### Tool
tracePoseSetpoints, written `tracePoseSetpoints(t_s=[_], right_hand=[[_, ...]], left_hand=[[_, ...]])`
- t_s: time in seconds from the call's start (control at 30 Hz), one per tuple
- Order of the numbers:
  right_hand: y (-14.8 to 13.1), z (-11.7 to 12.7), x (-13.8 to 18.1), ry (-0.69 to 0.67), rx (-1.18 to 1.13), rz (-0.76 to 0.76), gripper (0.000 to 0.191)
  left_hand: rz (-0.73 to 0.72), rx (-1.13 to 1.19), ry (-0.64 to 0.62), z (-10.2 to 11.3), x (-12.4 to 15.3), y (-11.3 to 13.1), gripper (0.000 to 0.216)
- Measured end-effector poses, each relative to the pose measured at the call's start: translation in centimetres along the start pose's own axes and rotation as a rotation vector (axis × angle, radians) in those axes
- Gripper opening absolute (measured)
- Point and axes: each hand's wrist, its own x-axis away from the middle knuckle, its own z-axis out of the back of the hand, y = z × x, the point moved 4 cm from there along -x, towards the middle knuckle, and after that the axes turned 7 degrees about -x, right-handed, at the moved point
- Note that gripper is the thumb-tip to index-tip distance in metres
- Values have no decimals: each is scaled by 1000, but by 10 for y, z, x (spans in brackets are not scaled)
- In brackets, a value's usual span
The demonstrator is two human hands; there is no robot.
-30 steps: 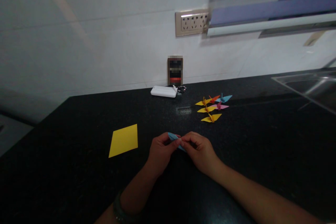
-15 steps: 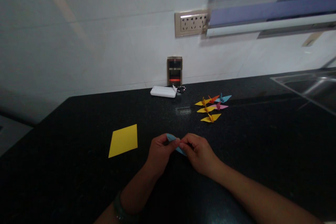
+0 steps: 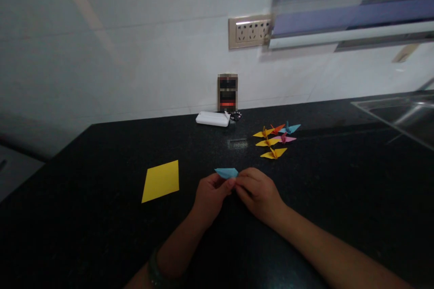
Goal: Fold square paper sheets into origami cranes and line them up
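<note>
Both hands meet over the black counter [image 3: 101, 235] and pinch one small folded blue paper [image 3: 227, 172]. My left hand [image 3: 210, 195] grips its lower left part with thumb and fingers closed. My right hand [image 3: 258, 192] pinches it from the right, fingers curled. A blue point of the paper sticks up above the fingertips; the remainder is hidden between the hands. A flat yellow paper square [image 3: 160, 180] lies to the left of my left hand.
Several finished paper cranes [image 3: 275, 139], yellow, orange, pink and blue, sit in a cluster behind my right hand. A white power bank [image 3: 213, 118] and a small upright card [image 3: 227, 92] stand at the wall. A steel sink [image 3: 400, 113] lies far right.
The blue paper has turned: its tip now points up and left above the fingers instead of lying slanted between the hands. The hands stayed in place.
</note>
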Motion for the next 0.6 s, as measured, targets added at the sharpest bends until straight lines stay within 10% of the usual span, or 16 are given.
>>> tracePoseSetpoints(t_s=[0.6], right_hand=[[12, 4, 0, 164, -152, -252, 3]], left_hand=[[-56, -192, 51, 3, -1, -2, 22]])
